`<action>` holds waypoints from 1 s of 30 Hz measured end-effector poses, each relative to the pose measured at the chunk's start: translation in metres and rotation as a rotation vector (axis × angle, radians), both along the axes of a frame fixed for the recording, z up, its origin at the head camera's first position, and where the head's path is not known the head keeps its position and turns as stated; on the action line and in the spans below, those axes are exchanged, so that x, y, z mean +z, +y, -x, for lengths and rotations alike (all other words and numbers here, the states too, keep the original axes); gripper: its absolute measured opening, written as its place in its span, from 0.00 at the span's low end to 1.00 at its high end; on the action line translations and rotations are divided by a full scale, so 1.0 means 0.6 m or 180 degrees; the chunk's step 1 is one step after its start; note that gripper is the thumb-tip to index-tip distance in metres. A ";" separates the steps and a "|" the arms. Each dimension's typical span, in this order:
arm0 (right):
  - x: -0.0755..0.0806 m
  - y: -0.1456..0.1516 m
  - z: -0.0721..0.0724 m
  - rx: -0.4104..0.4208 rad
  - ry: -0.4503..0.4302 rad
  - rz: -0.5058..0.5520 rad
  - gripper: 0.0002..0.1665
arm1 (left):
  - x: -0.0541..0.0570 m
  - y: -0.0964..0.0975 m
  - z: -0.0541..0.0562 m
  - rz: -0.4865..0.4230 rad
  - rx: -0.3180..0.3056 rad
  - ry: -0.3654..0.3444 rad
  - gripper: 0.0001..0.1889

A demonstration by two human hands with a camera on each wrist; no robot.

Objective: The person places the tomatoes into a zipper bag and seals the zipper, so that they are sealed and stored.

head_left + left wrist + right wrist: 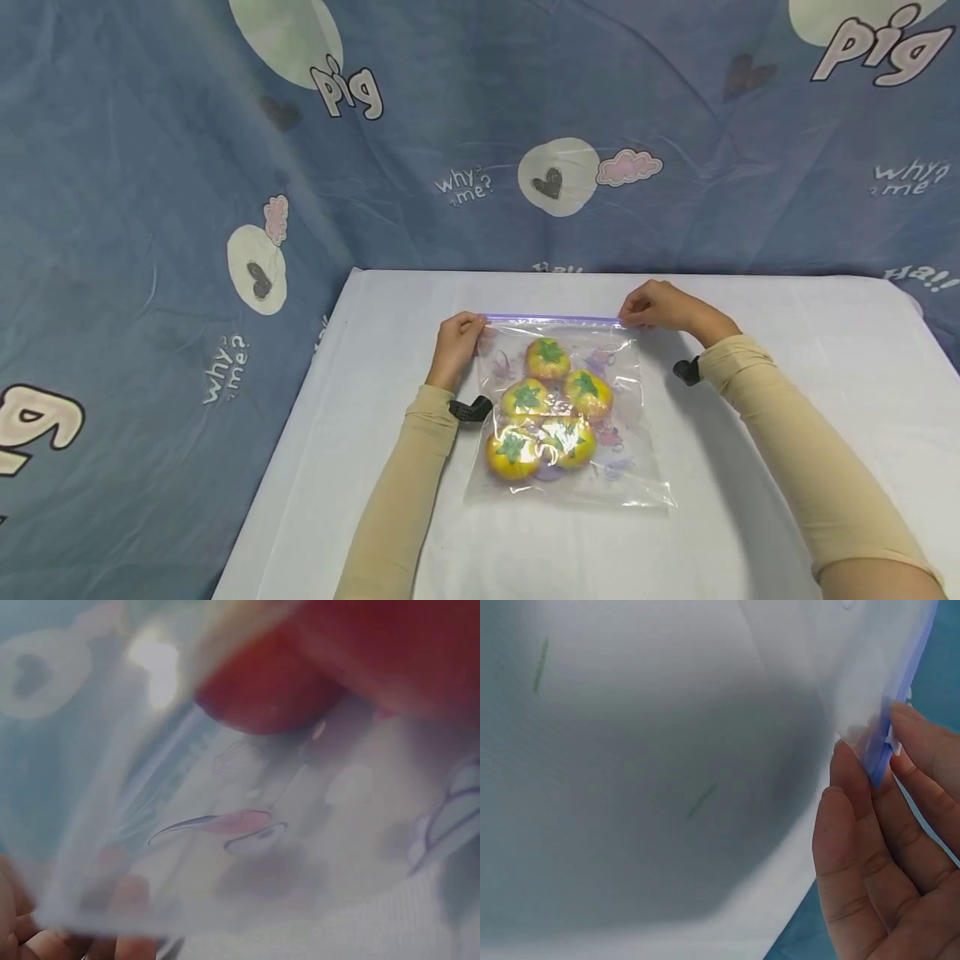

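Note:
A clear zip bag [637, 479] with small pink and purple prints lies over the table, its purple zip strip [551, 318] along the far edge. Inside are several round yellow-and-red fruits [547, 358] with green leafy tops; from below, in the left wrist view, one fruit [262, 694] looks red. My left hand [454, 350] holds the bag's top left corner. At the top right corner, my right hand [663, 307] pinches the end of the strip between thumb and fingers. A small white slider [893, 741] sits there by the thumb.
The table [360, 467] is covered with a white cloth. Behind it and to the left hangs a blue printed curtain [420, 225]. A black wrist device [471, 409] on the left arm is right beside the bag's left edge.

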State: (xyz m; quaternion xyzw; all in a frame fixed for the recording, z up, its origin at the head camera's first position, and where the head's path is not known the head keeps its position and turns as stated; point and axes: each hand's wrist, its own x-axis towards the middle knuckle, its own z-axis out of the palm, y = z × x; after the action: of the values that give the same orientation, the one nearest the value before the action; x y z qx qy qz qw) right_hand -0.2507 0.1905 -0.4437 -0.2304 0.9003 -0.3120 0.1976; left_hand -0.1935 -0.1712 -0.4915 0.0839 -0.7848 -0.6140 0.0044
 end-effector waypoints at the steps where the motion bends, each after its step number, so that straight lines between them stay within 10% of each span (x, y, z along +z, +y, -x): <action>1: -0.003 0.000 0.000 -0.0026 0.0000 -0.0001 0.06 | -0.009 0.000 0.003 0.0024 0.0024 0.0015 0.13; 30: -0.038 0.006 -0.039 -0.0327 0.0285 0.0044 0.18 | -0.023 -0.008 -0.004 -0.0018 0.0026 -0.0009 0.15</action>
State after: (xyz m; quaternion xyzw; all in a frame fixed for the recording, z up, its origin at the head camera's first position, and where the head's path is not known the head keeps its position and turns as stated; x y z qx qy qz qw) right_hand -0.2272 0.1940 -0.4667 -0.1990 0.9167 -0.3172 0.1393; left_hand -0.1912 -0.1760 -0.5052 0.0881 -0.7827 -0.6161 0.0056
